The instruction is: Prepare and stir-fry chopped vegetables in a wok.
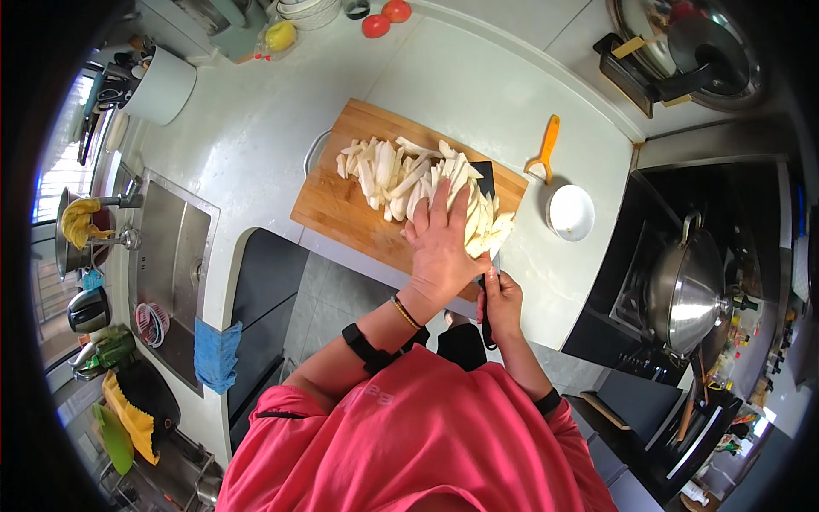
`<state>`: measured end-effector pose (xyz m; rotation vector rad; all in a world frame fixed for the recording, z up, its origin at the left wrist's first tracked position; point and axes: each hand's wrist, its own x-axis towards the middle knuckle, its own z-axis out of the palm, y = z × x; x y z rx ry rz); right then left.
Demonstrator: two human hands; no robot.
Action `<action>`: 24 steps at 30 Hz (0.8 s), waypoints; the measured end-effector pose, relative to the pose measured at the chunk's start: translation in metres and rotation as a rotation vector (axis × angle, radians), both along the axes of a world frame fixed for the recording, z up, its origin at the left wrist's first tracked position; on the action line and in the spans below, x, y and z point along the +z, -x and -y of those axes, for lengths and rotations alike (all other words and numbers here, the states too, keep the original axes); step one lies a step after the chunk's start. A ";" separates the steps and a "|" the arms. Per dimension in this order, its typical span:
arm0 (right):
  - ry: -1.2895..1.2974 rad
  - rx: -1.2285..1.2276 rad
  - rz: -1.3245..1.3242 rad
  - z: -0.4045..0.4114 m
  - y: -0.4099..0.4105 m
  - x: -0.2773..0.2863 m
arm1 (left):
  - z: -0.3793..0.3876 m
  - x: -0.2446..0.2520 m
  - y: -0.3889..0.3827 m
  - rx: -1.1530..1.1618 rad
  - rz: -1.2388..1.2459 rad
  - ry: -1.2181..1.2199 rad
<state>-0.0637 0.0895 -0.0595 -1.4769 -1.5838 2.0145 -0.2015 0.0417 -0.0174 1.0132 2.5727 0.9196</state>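
A wooden cutting board (358, 224) lies at a slant on the counter, overhanging its front edge. Pale peeled vegetable strips (384, 168) are heaped across it. My left hand (441, 249) rests on the right-hand pile, fingers spread, its thumb close to the knife's handle end. Around the black handle of a kitchen knife (485, 313) my right hand (502, 301) is closed. A dark flat piece (484, 178), perhaps the knife blade, shows beyond the strips. Most of the blade is hidden under or behind them.
Right of the board are an orange peeler (548, 144) and a white bowl (571, 214). A lidded wok (688, 301) stands on the stove further right. To the left is a steel sink (169, 256); two tomatoes (376, 26) sit at the back.
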 end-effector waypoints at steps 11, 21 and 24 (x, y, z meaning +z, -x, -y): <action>0.031 -0.043 -0.019 0.015 -0.029 0.006 | 0.010 0.008 -0.031 -0.037 -0.054 0.008; 0.059 -0.128 -0.088 0.015 -0.104 0.020 | -0.001 0.024 -0.104 -0.142 -0.103 -0.007; 0.066 -0.192 -0.114 0.013 -0.145 0.016 | -0.011 0.028 -0.144 -0.204 -0.122 0.015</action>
